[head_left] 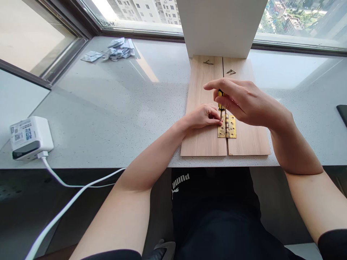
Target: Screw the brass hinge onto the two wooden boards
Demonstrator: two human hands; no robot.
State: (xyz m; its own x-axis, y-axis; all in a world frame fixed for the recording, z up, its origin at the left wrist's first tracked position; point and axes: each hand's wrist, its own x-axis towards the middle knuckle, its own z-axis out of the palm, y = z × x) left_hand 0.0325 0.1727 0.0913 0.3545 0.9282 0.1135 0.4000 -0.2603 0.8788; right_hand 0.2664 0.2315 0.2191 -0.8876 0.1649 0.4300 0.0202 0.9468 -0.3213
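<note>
A screwdriver with a yellow and black handle stands nearly upright, its shaft pointing down at a brass-coloured hinge. My right hand is closed around the handle from above, with the index finger stretched out to the left. My left hand pinches at the screwdriver's tip, over the upper part of the hinge's left leaf; what lies between its fingertips is too small to make out. The opened hinge bridges the gap between a left wooden board and a right wooden board.
Small screws lie on the left board, and more screws on the right one. A white panel rises behind the boards. Crumpled paper packets and a white charger with a cable rest on the speckled countertop.
</note>
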